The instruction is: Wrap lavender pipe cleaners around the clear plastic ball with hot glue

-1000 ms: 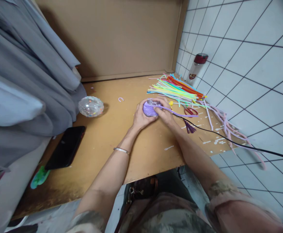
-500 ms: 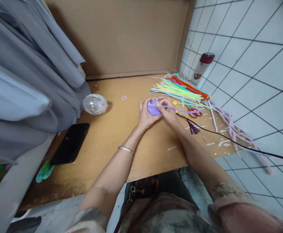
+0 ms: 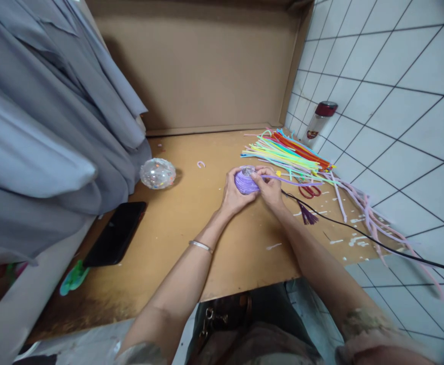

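Observation:
A clear ball wrapped in rows of purple pipe cleaner (image 3: 246, 184) is held above the table between both hands, its bare see-through top showing. My left hand (image 3: 231, 196) curls around the ball's left side and underneath. On the other side, my right hand (image 3: 270, 189) is closed, with thumb and fingers pressing a purple pipe cleaner (image 3: 297, 181) against the ball's upper right. The loose end of that stem sticks out to the right. The right fingertips partly hide the contact spot.
Colourful pipe cleaners (image 3: 286, 152) lie behind my right hand, near red-handled scissors (image 3: 310, 191), a purple tassel (image 3: 307, 215) and a black cable (image 3: 343, 221). A clear ball (image 3: 158, 173) and black phone (image 3: 115, 234) are left. A red-lidded bottle (image 3: 318, 121) stands by the tiled wall.
The whole view has shifted, so things appear lower and slightly farther right. Both hands keep their hold on the ball and stem, with only slight finger movement.

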The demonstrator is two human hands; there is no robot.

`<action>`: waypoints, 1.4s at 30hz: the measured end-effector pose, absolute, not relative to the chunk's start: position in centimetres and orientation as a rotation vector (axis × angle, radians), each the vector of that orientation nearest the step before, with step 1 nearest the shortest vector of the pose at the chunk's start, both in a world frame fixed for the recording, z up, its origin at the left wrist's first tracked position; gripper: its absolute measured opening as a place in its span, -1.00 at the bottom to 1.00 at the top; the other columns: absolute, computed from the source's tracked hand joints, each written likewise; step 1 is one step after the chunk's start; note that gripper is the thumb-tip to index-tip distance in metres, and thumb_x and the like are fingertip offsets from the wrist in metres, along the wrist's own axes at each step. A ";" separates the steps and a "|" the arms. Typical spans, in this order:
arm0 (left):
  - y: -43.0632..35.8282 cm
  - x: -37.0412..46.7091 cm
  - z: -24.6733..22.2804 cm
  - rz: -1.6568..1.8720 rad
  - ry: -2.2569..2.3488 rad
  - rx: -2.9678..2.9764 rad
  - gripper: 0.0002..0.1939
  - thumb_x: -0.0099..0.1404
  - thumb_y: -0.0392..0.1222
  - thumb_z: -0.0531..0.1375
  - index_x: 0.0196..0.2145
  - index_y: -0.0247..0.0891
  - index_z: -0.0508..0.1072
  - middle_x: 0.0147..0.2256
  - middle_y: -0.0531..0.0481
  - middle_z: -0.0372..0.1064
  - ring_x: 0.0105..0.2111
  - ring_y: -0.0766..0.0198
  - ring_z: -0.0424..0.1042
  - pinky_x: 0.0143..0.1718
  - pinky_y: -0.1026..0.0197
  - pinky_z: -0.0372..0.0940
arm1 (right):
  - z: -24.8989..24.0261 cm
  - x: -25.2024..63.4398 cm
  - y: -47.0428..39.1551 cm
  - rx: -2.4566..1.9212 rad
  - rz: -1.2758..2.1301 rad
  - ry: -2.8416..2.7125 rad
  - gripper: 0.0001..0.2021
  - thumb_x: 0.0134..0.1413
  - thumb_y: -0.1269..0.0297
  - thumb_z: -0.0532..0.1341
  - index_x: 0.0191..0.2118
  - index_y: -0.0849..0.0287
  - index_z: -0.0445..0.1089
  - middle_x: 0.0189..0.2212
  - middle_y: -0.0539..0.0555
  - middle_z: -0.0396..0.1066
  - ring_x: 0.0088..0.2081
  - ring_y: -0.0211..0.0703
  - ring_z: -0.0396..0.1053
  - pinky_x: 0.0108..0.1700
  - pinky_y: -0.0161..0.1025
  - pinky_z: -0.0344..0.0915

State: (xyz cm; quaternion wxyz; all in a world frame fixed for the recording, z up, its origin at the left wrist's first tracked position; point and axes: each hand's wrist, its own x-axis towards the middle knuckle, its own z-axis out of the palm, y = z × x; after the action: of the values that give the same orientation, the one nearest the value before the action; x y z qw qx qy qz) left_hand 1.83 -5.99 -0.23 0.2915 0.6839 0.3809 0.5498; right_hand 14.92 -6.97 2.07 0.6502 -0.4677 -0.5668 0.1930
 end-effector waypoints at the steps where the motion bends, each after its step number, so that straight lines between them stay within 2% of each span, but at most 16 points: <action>1: -6.0 1.8 -0.2 1.464 1.014 1.809 -0.15 -0.08 -0.18 0.45 0.12 -0.18 0.16 0.11 -0.19 0.32 0.10 0.01 0.42 0.17 -0.05 0.33 | 2.1 14.9 -7.0 -1.070 0.435 -1.286 -0.70 0.04 -0.04 0.28 -0.46 0.09 0.36 -0.22 0.07 0.41 -0.12 -0.10 0.38 0.03 -0.12 0.29; 12: -5.8 1.8 -0.6 1.521 0.958 1.824 -0.24 -0.08 -0.20 0.46 0.04 -0.18 0.21 0.15 -0.23 0.27 0.18 -0.02 0.35 0.23 -0.07 0.27 | 2.0 14.8 -7.0 -1.084 0.443 -1.242 -0.70 0.03 -0.01 0.28 -0.48 0.09 0.33 -0.24 0.07 0.41 -0.13 -0.09 0.39 0.04 -0.10 0.29; 25: -5.4 1.7 -1.1 1.537 0.924 1.934 -0.26 -0.03 -0.16 0.45 0.06 -0.15 0.21 0.17 -0.22 0.25 0.20 -0.03 0.34 0.22 -0.13 0.29 | 1.8 14.8 -6.8 -1.091 0.438 -1.223 -0.76 0.01 0.05 0.28 -0.46 0.08 0.32 -0.26 0.06 0.41 -0.13 -0.07 0.39 0.03 -0.09 0.29; 31: -5.8 1.8 -1.1 1.547 1.054 2.133 -0.27 0.04 -0.12 0.43 0.10 -0.18 0.21 0.25 -0.30 0.14 0.29 -0.08 0.22 0.27 -0.18 0.22 | 1.9 14.8 -6.9 -1.102 0.437 -1.217 -0.77 0.02 0.05 0.26 -0.44 0.08 0.33 -0.27 0.07 0.43 -0.11 -0.06 0.39 0.05 -0.08 0.28; 36: -6.1 2.1 -1.2 1.552 1.092 2.115 -0.23 0.06 -0.03 0.44 0.13 -0.19 0.19 0.25 -0.32 0.12 0.28 -0.07 0.24 0.26 -0.15 0.25 | 1.8 14.8 -6.8 -1.118 0.418 -1.216 -0.75 0.03 0.02 0.26 -0.45 0.07 0.32 -0.27 0.07 0.44 -0.12 -0.06 0.39 0.05 -0.08 0.29; 42: -6.4 2.7 -1.2 1.566 1.125 2.018 -0.16 -0.01 -0.02 0.48 0.14 -0.19 0.20 0.22 -0.30 0.14 0.24 -0.08 0.28 0.24 -0.13 0.28 | 1.8 14.7 -6.8 -1.113 0.385 -1.224 -0.76 0.04 0.03 0.25 -0.44 0.08 0.33 -0.28 0.07 0.43 -0.14 -0.07 0.39 0.03 -0.09 0.30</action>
State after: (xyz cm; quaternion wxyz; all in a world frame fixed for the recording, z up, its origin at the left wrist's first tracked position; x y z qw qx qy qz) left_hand 2.74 -6.38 -1.20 0.1743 0.7118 0.3970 0.5526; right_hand 14.69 -6.84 1.84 0.6604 -0.4920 -0.5412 0.1700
